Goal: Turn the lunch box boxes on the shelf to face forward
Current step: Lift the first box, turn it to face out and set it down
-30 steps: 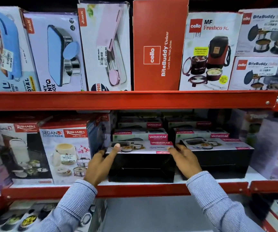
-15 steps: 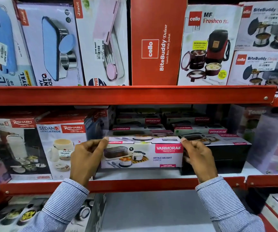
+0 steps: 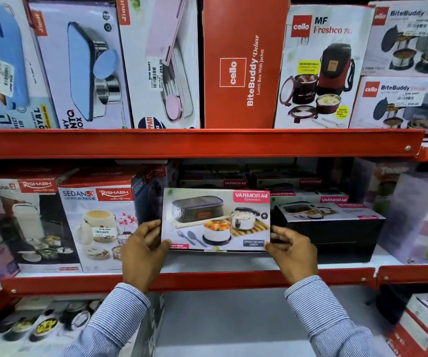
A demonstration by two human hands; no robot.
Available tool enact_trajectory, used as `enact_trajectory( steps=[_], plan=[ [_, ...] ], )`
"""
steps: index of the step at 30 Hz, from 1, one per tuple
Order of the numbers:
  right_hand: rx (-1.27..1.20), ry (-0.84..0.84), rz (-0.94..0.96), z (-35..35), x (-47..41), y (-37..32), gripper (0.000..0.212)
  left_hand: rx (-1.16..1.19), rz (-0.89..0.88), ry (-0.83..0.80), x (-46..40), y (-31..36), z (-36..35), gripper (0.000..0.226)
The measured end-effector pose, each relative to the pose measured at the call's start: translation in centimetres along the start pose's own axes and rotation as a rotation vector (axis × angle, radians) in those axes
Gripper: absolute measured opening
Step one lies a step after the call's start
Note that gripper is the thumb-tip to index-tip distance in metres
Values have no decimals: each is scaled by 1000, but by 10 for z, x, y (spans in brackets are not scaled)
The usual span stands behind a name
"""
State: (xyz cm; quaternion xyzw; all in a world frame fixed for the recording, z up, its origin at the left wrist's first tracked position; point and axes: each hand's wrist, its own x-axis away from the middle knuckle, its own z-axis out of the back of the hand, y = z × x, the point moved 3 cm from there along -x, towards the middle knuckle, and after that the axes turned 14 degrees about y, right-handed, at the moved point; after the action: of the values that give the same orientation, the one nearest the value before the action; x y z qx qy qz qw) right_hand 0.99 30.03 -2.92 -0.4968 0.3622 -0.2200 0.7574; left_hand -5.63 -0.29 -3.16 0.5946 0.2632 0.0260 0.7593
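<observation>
Held box: the Varmora lunch box carton (image 3: pixel 215 219) sits at the middle of the lower shelf (image 3: pixel 207 279), picture face out, bottom edge seemingly just above the shelf board.
Left hand (image 3: pixel 143 251): clamped on the carton's 8 o'clock corner – thumb on the front, steadying the turn.
Right hand (image 3: pixel 291 251): clamped on the 4 o'clock corner, so both ends are controlled.
Neighbour: at 3 o'clock, a black Varmora carton (image 3: pixel 329 228) shows its plain side with the picture on top – likely next.
Rishabh Sedan-3 box (image 3: pixel 97 228): at 9 o'clock, already facing forward.

red shelf rail (image 3: pixel 197 144) above grey floor (image 3: pixel 228 328).
</observation>
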Motion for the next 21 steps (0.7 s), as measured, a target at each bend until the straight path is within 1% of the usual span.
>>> enact_trajectory(
  steps=[6,11,21],
  plan=[
    [86,16,6,-15,4,16,38,62,72,6,9,-14,-13,45],
    [135,27,-5,-24,7,29,37,17,70,43,14,-30,-21,38],
    [183,36,21,-31,5,35,36,-90,41,30,11,-42,-21,42]
  ],
)
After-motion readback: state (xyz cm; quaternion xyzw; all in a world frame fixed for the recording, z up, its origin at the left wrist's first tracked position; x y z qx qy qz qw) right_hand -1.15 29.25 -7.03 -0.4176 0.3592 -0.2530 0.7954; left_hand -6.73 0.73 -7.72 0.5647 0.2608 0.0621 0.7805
